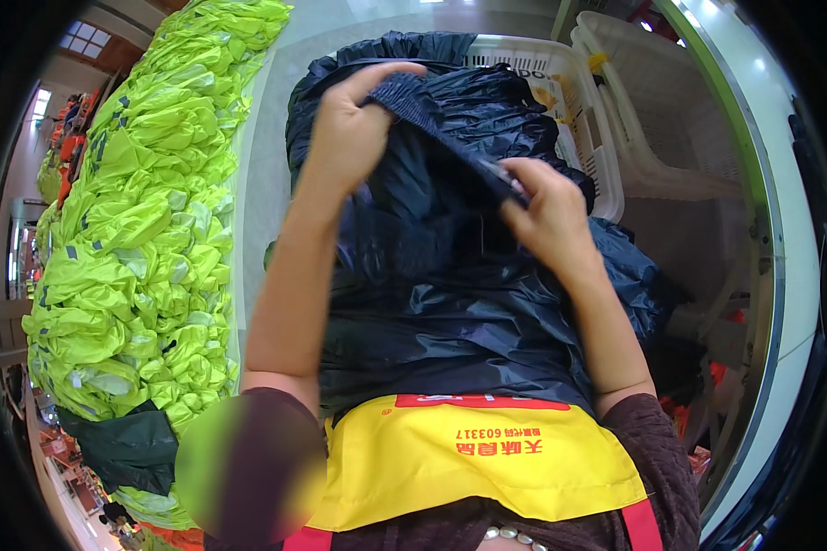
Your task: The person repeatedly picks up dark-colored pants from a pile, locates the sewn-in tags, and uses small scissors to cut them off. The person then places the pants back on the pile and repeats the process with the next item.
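A dark navy garment [423, 197] with a ribbed band along its edge is stretched up between my two hands. The fingers of my left hand [349, 129] grip the upper left end of that band, the index finger lying along it. At the band's other end, my right hand [556, 216] is closed around a small, shiny, metal-looking tool [498, 171]. Blur and the fingers hide the tool's exact kind, and whether those fingers also pinch the cloth. Dark shiny fabric [459, 321] spreads below the garment, over the table and against my yellow apron [487, 459].
More dark folded garments [505, 101] fill a white plastic basket [606, 165] at the far side. Pale crates [671, 110] stand right of it. A long heap of neon-yellow garments [147, 248] runs down the left, with a dark cloth [124, 450] at its near end.
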Motion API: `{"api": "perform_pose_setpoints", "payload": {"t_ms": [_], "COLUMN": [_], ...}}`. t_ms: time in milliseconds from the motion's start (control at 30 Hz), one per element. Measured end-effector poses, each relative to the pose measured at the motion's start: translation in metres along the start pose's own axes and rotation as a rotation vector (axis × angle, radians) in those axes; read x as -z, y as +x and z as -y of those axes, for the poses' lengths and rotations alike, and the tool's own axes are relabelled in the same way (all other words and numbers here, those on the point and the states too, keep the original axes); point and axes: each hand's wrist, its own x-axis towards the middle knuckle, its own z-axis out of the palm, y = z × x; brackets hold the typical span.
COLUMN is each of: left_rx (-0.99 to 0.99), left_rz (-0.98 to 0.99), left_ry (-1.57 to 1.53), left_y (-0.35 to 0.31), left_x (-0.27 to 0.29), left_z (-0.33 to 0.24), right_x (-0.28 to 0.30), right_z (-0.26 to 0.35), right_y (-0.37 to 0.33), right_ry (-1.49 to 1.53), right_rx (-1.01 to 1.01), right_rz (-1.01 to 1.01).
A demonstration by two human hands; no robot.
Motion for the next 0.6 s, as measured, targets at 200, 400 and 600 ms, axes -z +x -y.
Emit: {"api": "perform_pose_setpoints", "payload": {"t_ms": [200,400,600], "left_rx": [-0.291,-0.327,-0.339], "left_rz": [-0.187,-0.434,-0.469], "left_ry": [0.837,0.832,0.732], "left_y": [-0.013,-0.105,-0.159], "left_x": [0.08,0.075,0.065], "left_z": [-0.035,-0.025,-0.028], "right_x": [0.024,0.017,0.026], "right_z": [-0.049,-0.036,-0.024], "right_y": [0.016,0.007,0.002], "right_ry": [0.159,0.164,0.085], "right_rx": [-0.229,0.024,0.123], "right_rz": [0.036,-0.117,-0.016]}}
